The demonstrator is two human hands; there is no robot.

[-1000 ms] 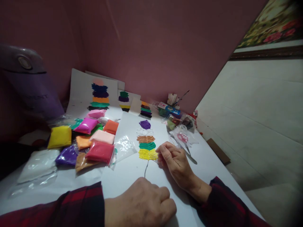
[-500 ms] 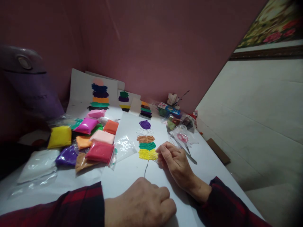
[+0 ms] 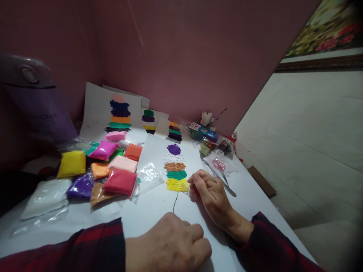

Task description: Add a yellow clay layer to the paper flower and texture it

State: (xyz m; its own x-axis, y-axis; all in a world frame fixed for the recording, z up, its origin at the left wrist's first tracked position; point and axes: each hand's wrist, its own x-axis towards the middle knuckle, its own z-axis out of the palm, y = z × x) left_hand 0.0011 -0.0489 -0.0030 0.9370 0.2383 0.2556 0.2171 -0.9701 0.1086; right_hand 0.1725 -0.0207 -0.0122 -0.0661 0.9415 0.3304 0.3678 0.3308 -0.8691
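Observation:
My right hand [image 3: 209, 194] is closed in a pinch at the right edge of a yellow clay band [image 3: 177, 185]. Whatever its fingertips hold is too small to make out. This band is the lowest in a column on a white sheet [image 3: 150, 151]; above it come green, brown, white and purple bands of clay, the purple one [image 3: 173, 149] at the top. A thin dark line [image 3: 175, 202] runs down from the yellow toward my left hand [image 3: 170, 241]. That hand rests on the paper, fingers curled under, and its grip is hidden.
Several packets of coloured clay, among them a red packet [image 3: 119, 183], lie at the left. Finished sheets [image 3: 96, 109] lean on the wall behind. Metal tools [image 3: 228, 189], plastic bags and a box [image 3: 202, 132] are at the right. A purple bottle-like container [image 3: 39, 109] stands far left.

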